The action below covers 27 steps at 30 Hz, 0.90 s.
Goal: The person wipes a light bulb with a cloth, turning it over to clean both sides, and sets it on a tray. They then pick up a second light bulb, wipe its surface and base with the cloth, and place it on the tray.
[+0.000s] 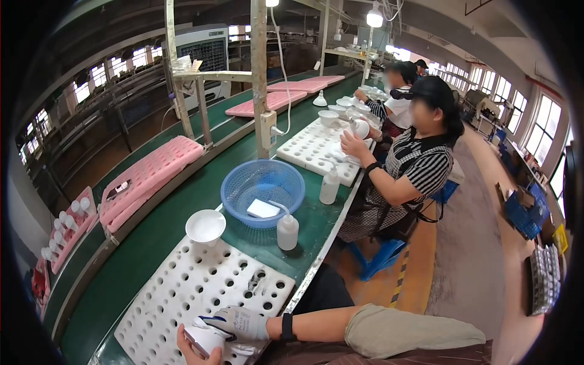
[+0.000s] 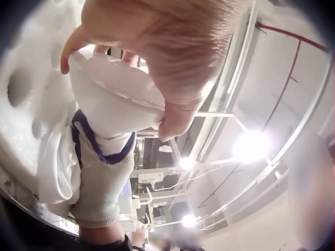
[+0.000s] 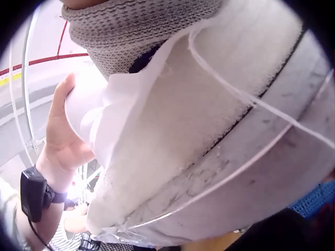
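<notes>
My bare left hand point(image 2: 157, 47) grips a white flared lamp bulb point(image 2: 112, 94) by its wide rim, thumb on one side and fingers on the other. The bulb's broad, finely textured face is turned toward the palm. My right hand point(image 1: 243, 322), in a pale glove with dark blue edging, holds a white cloth point(image 3: 123, 110) against the bulb's narrower side. Part of the cloth hangs loose below the glove in the left wrist view. Both hands are low over the near edge of a white foam board point(image 1: 198, 274) full of round holes. The right fingertips are largely hidden.
Another white bulb point(image 1: 205, 226) stands face up at the board's far corner. Beyond are a blue basket point(image 1: 234, 201) with a white block inside and two squeeze bottles point(image 1: 288, 233). Pink trays point(image 1: 149, 176) lie left of the posts; a seated person point(image 1: 413, 146) works farther along the bench.
</notes>
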Tool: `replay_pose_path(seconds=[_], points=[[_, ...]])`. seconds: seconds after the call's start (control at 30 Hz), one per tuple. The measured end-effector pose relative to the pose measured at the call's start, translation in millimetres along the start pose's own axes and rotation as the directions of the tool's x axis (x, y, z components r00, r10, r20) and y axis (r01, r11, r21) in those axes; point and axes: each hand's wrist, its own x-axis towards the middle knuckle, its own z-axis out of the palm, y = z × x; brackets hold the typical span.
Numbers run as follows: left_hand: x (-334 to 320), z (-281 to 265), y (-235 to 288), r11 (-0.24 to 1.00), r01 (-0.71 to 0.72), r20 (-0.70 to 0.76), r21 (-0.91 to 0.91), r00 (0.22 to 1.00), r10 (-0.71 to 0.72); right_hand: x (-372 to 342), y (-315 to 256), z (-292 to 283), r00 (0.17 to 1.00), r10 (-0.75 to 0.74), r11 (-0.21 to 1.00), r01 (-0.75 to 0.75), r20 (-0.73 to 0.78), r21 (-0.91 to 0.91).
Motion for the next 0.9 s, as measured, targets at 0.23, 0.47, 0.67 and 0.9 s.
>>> replay_pose_path(seconds=[0.23, 0.47, 0.67, 0.9], points=[[34, 7, -36, 0.954, 0.108, -0.066, -0.28, 0.989, -0.132, -1, 1, -3, 0.999, -0.023, 0.999, 0.024, 0.031, -0.035], [2, 37, 26, 0.91, -0.372, -0.286, 0.181, 0.866, 0.411, 5, -2, -19, 0.997, 0.046, 0.987, -0.054, 0.055, 0.151], [-7, 37, 38, 0.834, -0.452, -0.233, 0.316, 0.815, 0.531, 2, -4, -18, 0.999, 0.034, 0.999, -0.034, 0.03, 0.011], [-16, 28, 46, 0.948, 0.139, -0.083, -0.287, 0.982, -0.169, 0, 0, -14, 0.985, -0.052, 0.996, 0.039, -0.166, -0.083]])
